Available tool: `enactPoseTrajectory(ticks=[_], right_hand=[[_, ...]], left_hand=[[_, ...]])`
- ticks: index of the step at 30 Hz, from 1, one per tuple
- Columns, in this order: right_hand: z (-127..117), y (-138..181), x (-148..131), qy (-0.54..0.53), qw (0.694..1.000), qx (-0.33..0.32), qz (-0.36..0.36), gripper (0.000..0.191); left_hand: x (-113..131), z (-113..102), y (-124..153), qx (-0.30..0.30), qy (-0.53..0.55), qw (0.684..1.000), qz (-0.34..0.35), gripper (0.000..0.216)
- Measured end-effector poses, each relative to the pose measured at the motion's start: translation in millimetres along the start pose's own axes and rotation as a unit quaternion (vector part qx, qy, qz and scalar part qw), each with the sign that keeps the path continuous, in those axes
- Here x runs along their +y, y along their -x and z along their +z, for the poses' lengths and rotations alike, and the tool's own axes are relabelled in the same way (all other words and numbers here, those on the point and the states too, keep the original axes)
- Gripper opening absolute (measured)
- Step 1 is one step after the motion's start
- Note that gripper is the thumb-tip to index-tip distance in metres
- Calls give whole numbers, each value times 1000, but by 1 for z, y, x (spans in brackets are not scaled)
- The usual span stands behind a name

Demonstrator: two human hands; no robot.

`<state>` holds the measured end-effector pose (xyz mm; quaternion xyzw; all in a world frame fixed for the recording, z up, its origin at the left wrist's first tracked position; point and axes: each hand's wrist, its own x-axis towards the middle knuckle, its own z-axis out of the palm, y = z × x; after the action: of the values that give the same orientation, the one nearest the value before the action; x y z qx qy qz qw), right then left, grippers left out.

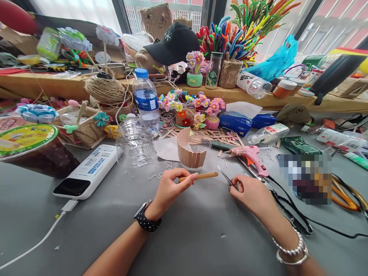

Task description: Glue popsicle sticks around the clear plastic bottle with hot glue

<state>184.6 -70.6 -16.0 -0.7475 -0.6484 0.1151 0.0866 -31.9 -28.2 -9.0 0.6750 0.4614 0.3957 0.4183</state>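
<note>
My left hand (172, 186) pinches a brown wooden stick (207, 176) between thumb and fingers, its free end pointing right. In my right hand (254, 195) is a small pair of pointed metal scissors (227, 178), its tips just short of the stick's end. Both hands are raised over the grey table (198, 237). Just beyond them stands a round cup-like form of upright wooden craft sticks (192, 158), taller at its left side. Clear plastic shows behind its wall. A pink glue gun (254, 157) lies to the right, beyond my right hand.
Loose craft sticks (198, 134) lie behind the cup form. A clear crumpled bottle (135, 142) and a white power bank (89, 170) are on the left. Large black-handled scissors (293, 214), a black cord and orange-handled pliers (345, 195) lie right. A cluttered wooden ledge (178, 90) runs behind.
</note>
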Motion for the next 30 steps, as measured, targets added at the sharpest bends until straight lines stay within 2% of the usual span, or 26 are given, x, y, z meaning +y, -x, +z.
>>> enactPoseTrajectory(ticks=[5, 9, 11, 14, 16, 19, 24, 30], right_hand=[[0, -7, 4, -123, 992, -12, 30, 10], [-2, -8, 1, -237, 971, -5, 35, 23], [-4, -6, -4, -327, 944, -31, 25, 30], [-4, -3, -14, -457, 882, -120, 3, 36], [-1, 0, -19, -506, 846, -166, -3, 38], [3, 3, -25, -541, 819, -193, -1, 39], [3, 4, -28, -550, 815, -181, 0, 38], [3, 5, -30, -547, 818, -175, -14, 37]], left_hand=[[-2, -1, 0, 12, 51, 998, -28, 36], [-5, 0, -1, 8, 84, 995, -47, 38], [-5, 0, -1, 4, 87, 995, -48, 38], [-4, 1, -1, 1, 76, 996, -49, 38], [-2, 1, -1, -3, 60, 997, -51, 38], [0, 1, -1, -12, 34, 998, -51, 38], [0, 2, 0, -38, 26, 998, -39, 40], [-3, 7, 5, -173, 61, 983, -26, 42]])
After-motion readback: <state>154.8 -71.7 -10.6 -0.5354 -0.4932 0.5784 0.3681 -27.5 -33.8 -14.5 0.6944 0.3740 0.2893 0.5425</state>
